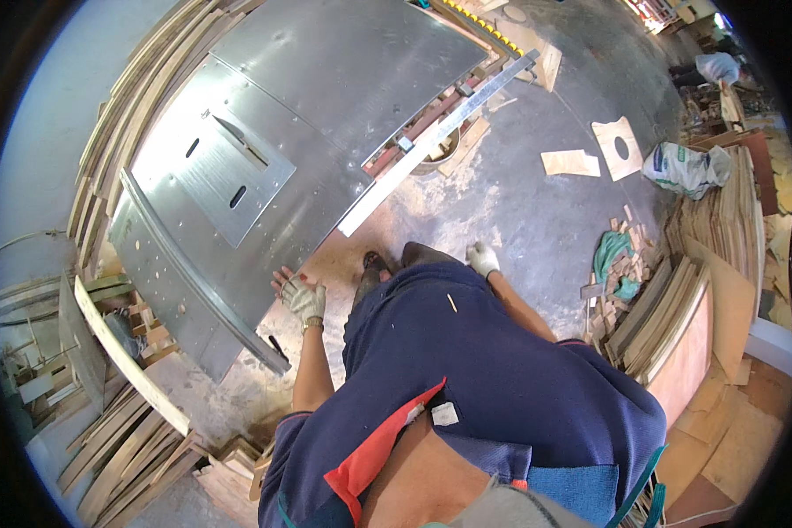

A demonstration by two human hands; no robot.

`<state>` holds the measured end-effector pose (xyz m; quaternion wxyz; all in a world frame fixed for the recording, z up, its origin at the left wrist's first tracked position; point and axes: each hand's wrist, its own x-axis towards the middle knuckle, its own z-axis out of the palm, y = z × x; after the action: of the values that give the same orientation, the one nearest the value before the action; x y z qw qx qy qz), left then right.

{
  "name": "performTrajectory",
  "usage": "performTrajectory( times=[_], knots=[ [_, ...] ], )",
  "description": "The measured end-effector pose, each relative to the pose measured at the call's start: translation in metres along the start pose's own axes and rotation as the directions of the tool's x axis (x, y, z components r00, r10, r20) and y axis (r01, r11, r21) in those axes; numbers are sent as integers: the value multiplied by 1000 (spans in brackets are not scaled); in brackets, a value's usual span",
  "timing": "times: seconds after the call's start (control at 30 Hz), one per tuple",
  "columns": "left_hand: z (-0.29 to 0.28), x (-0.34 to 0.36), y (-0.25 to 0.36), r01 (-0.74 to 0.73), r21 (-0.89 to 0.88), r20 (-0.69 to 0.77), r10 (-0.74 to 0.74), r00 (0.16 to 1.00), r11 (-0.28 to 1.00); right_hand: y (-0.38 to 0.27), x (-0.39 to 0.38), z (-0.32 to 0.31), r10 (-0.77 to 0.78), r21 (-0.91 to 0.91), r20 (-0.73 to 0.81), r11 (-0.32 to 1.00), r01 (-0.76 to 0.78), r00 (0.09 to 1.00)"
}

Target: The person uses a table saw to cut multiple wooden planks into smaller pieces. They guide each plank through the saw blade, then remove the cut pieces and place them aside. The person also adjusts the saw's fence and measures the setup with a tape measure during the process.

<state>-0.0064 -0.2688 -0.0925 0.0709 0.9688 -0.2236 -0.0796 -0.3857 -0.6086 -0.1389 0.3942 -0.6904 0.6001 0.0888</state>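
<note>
My left hand (303,297), in a pale glove that leaves the fingertips bare, is open with spread fingers beside the near edge of a large metal machine table (299,189). Whether it touches that edge I cannot tell. A rectangular insert plate (242,187) with slots sits in the table, and a thin upright blade-like piece (229,132) shows at its far slot. My right hand (482,260), gloved too, hangs beside my body over the floor. Its fingers look curled, with nothing visible in them. A long straight metal bar (431,139) runs along the table's right side.
A metal rail (198,268) crosses the table's left part. Wood strips (136,132) lean along the wall. Plywood offcuts (570,164) and a board with a hole (618,150) lie on the floor. Stacked panels (656,317) and a white sack (688,170) stand at right. Another person (718,69) is far right.
</note>
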Motion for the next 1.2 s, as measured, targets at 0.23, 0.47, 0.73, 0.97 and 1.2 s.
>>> performTrajectory(
  times=[0.23, 0.47, 0.73, 0.97, 1.2],
  knots=[
    [4, -10, 7, -9, -42, -123, 4, 992, 999, 38, 2, -17, 200, 277, -64, 945, -175, 978],
    [-3, -2, 16, 151, 0, -13, -151, 988, 989, -37, 148, -104, 187, 816, -82, 577, -42, 979],
    [37, -1, 77, 476, -866, 61, -910, 410, 156, -150, 347, -175, 181, 968, 132, 188, -167, 974],
    [101, 32, 262, -73, -241, 952, -251, 173, -968, -181, 386, -168, -57, 914, 383, -123, -387, 922],
    [124, 78, 399, 444, -618, 712, -223, 666, -649, -193, 378, -164, -40, 890, 443, -100, -445, 896]
  ],
)
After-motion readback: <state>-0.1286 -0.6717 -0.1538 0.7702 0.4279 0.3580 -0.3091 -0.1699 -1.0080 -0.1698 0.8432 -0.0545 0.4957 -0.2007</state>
